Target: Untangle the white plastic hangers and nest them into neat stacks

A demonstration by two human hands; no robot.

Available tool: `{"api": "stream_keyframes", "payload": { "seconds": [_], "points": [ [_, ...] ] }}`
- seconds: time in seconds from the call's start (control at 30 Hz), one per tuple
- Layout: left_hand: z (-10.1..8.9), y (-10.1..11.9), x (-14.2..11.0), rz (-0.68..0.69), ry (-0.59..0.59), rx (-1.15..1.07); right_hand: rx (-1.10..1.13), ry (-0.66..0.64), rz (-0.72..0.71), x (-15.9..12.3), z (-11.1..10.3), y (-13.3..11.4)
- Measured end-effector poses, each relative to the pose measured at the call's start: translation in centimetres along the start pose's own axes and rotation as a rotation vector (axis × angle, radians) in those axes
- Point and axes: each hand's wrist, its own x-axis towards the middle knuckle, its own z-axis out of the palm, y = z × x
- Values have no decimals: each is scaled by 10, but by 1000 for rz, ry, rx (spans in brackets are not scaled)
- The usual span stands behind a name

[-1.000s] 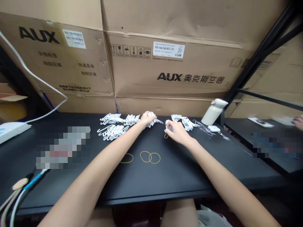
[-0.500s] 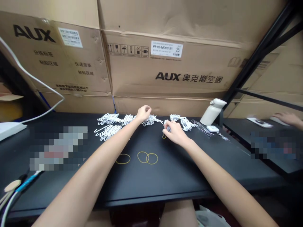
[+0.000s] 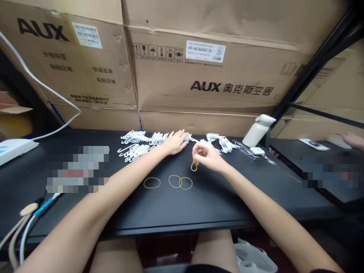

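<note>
My right hand pinches a yellow rubber band, which dangles as a small loop below the fingertips. To its left my left hand lies with fingers spread, palm down, over part of the white hook-shaped pieces; what is beneath it is hidden. Bundles of these white hooks lie left of that hand, and more white pieces lie behind and to the right of my right hand. Three yellow rubber bands rest nearer me: a single band and two overlapping bands.
Large cardboard boxes stand along the back of the black table. At right are a white bottle, glasses and a small white case. Cables lie at left. Another person's hand shows far right.
My left hand has gone from curled fingers to spread flat over the hooks. My right hand has drawn slightly back, with the rubber band now hanging clearly from it.
</note>
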Motion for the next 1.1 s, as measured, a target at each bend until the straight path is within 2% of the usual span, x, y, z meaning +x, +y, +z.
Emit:
{"api": "stream_keyframes", "payload": {
  "seconds": [0.1, 0.17, 0.27, 0.37, 0.43, 0.47, 0.53, 0.6, 0.67, 0.73, 0.87, 1.0, 1.1],
  "points": [
    [-23, 13, -16, 127, 130, 137, 128, -317, 155, -5, 3, -7],
    [-42, 25, -35, 183, 112, 123, 114, -441, 189, -8, 6, -8],
    [-72, 41, -71, 160, -93, 59, 40, -538, 217, -11, 11, -5],
    [-94, 47, -101, 64, -329, -24, -55, -543, 247, -11, 12, -3],
    [-101, 44, -114, 6, -471, -71, -99, -482, 232, -9, 9, -2],
    [-102, 42, -118, -26, -508, -76, -124, -401, 198, -8, 5, -1],
    [-100, 36, -122, -88, -530, -82, -220, -117, 78, -3, -4, 4],
    [-96, 32, -123, -138, -543, -108, -393, 245, -57, 3, -16, 15],
    [-91, 31, -121, -168, -582, -146, -618, 422, -112, 8, -27, 30],
    [-90, 33, -117, -177, -617, -186, -751, 456, -76, 11, -34, 47],
    [-92, 41, -109, -161, -647, -389, -802, 442, 0, 12, -35, 67],
    [-89, 41, -103, -228, -692, -644, -782, 480, 14, 11, -36, 57],
    [-82, 38, -103, -288, -541, -751, -734, 525, 19, 9, -33, 37]
  ]
}}
